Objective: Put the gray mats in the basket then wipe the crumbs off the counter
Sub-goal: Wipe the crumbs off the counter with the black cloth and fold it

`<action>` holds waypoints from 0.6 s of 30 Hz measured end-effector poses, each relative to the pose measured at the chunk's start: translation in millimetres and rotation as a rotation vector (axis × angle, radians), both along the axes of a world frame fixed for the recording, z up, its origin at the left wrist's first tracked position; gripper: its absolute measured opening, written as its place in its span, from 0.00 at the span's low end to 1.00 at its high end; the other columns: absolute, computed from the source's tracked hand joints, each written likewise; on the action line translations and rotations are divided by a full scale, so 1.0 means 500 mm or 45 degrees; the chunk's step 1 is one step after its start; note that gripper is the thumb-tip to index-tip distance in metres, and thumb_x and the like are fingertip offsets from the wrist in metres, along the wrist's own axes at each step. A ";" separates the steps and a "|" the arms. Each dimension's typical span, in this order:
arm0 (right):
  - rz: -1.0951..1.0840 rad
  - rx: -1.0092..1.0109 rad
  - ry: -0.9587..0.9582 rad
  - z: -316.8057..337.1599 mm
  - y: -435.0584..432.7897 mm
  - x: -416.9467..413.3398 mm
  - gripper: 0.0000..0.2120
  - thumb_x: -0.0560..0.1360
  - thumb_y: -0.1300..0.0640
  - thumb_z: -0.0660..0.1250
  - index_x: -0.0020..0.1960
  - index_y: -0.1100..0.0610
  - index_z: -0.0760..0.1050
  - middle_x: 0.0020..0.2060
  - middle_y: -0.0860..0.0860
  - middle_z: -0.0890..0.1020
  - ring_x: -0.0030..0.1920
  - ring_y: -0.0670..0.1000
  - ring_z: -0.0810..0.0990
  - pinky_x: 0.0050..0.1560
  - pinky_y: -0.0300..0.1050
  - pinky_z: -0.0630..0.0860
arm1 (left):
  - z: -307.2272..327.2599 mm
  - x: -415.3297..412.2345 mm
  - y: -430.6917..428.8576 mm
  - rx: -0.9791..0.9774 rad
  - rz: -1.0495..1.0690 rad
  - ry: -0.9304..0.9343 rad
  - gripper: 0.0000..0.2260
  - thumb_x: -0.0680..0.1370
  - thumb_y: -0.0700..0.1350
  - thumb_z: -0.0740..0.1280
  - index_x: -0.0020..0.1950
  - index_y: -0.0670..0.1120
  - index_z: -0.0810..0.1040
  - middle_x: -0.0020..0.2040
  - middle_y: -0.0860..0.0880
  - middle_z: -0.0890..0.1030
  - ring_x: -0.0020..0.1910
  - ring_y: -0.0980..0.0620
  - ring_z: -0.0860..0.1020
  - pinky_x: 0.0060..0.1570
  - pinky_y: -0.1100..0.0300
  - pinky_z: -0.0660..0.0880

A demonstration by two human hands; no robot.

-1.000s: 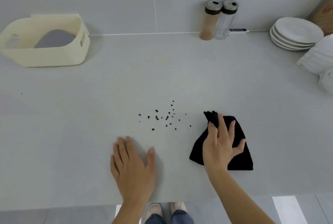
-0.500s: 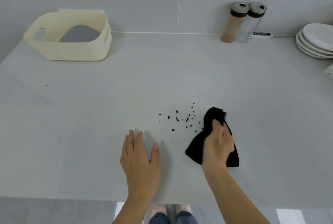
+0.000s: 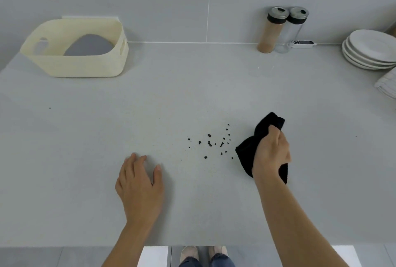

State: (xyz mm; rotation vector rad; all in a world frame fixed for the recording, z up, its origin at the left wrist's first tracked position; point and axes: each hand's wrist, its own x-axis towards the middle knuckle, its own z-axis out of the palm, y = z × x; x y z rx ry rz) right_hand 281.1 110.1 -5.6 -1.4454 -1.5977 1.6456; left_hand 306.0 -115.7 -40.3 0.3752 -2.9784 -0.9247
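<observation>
While the cream basket (image 3: 72,60) sits at the far left against the wall with a gray mat (image 3: 89,45) lying inside it, the counter (image 3: 107,138) shows no other mat, so the wiping part looks to be what is left. Nearer the front edge, the left hand (image 3: 139,183) rests palm down on the counter, fingers spread loosely and holding nothing. Just right of it lie the dark crumbs (image 3: 214,142), scattered in a loose patch, with one stray speck far off to the left. The right hand (image 3: 271,153) has its fingers closed around a bunched black cloth (image 3: 250,148) just beside the crumbs. A fast sweep leftward could flick crumbs past the cupped left hand or off the front edge onto the floor; the balled cloth may also skip over small bits. At the back right stand two shaker jars (image 3: 282,28), one part filled with brown powder, the other seemingly empty, then stacked plates (image 3: 370,50)
</observation>
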 end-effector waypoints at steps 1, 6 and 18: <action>0.049 0.030 0.018 -0.005 -0.006 -0.008 0.19 0.75 0.53 0.54 0.26 0.52 0.62 0.28 0.46 0.69 0.52 0.52 0.64 0.55 0.50 0.65 | -0.002 -0.002 -0.006 -0.013 -0.002 0.007 0.19 0.78 0.47 0.62 0.66 0.42 0.69 0.72 0.45 0.65 0.74 0.47 0.58 0.70 0.49 0.52; 0.416 0.069 0.070 -0.016 -0.004 -0.047 0.20 0.73 0.53 0.56 0.24 0.50 0.55 0.25 0.46 0.61 0.36 0.51 0.60 0.39 0.48 0.60 | -0.009 -0.012 -0.031 -0.060 -0.031 0.040 0.20 0.78 0.47 0.62 0.67 0.42 0.68 0.72 0.46 0.67 0.73 0.47 0.60 0.70 0.50 0.53; 1.234 0.041 -0.026 0.005 -0.052 -0.047 0.18 0.77 0.54 0.58 0.31 0.53 0.55 0.27 0.48 0.60 0.29 0.47 0.60 0.33 0.43 0.58 | -0.018 -0.007 -0.026 -0.173 -0.049 0.120 0.29 0.74 0.58 0.50 0.65 0.40 0.71 0.68 0.43 0.71 0.70 0.44 0.66 0.67 0.48 0.60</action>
